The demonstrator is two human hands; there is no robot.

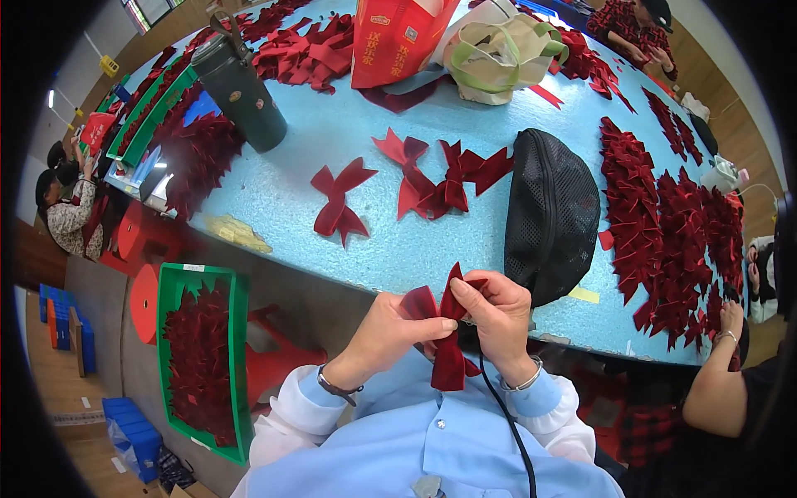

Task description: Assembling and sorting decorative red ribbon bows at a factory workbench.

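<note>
A dark red velvet ribbon bow (449, 363) is between my two hands, just in front of the blue table's edge. My left hand (383, 334) pinches it near the middle, thumb on top. With thumb and fingertips, my right hand (500, 314) grips its upper right loop. The bow's tails hang down over my light blue apron. On the table ahead lie a single red bow (339, 199) and a small cluster of bows (448, 178). A black mesh pouch (552, 216) sits just beyond my right hand.
A dark green tumbler (239, 87), a red paper bag (394, 41) and a cream tote (490, 62) stand farther back. Rows of bows (635, 207) cover the right side. At lower left is a green crate (241, 365) full of bows. Other people sit around the table.
</note>
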